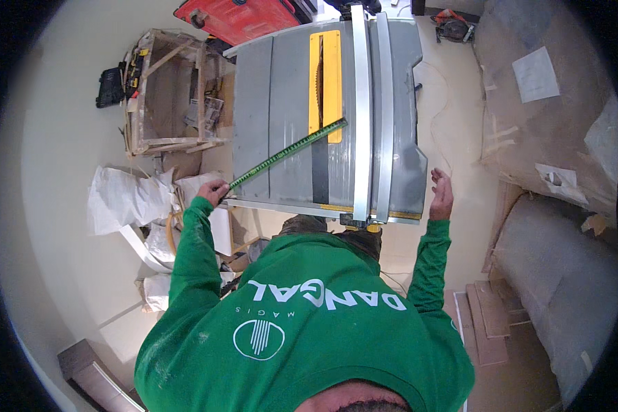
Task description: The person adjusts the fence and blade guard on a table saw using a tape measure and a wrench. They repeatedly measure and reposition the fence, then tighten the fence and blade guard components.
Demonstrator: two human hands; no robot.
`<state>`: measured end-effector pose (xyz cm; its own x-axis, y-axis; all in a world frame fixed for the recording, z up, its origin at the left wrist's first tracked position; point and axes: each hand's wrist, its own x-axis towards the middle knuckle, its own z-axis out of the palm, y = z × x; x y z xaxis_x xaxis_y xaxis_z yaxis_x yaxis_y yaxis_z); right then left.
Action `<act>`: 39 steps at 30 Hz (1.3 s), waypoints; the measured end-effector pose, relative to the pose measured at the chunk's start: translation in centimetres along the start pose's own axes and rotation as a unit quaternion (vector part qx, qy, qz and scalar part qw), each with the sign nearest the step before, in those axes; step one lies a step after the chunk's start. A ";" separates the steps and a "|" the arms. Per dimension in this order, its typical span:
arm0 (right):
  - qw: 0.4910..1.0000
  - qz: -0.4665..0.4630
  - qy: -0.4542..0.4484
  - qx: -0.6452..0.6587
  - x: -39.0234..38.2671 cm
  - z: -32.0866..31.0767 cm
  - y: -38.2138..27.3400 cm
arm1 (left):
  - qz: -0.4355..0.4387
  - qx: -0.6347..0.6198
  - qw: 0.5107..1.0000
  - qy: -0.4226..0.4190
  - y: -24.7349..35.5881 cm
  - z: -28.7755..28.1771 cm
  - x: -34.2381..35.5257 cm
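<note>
A table saw with a grey top [254,123] stands in front of me, its toothed blade [320,82] rising through a slot in the yellow insert plate [333,89]. At the saw's near left corner my left hand [213,193] is closed around the end of a green tape measure [281,154]. The tape runs slantwise over the top, and its far end lies across the yellow insert near the fence. Its case, if there is one, is hidden in my fingers. Off the saw's right edge my right hand [441,195] is held up with fingers stretched, holding nothing.
A silver rip fence [361,110] crosses the saw top. Left of it stands a wooden crate frame [172,96] beside white plastic sheeting [127,199]. A red case [237,20] is behind the saw. Brown covered bulk [549,96] and stacked boards [484,323] lie right.
</note>
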<state>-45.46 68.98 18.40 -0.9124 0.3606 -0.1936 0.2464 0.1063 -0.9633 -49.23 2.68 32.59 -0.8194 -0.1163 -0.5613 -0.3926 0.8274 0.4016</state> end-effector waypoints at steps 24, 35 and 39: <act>0.990 -0.095 -0.055 0.083 -5.9 14.6 -10.1 | 0.104 0.060 0.984 -0.133 1.1 -3.6 14.5; 0.983 -0.111 -0.087 -0.118 -6.3 14.9 -11.1 | 0.087 0.104 0.985 -0.104 1.2 -2.8 16.2; 0.982 -0.139 -0.083 -0.094 -6.3 14.9 -10.6 | 0.120 0.113 0.982 -0.096 -0.2 -2.1 17.7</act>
<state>-47.22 51.73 27.06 -0.9899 0.1390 0.0287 0.0227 0.3547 -0.9347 -64.57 -0.74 24.08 -0.7751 0.1839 -0.6045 -0.0773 0.9219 0.3796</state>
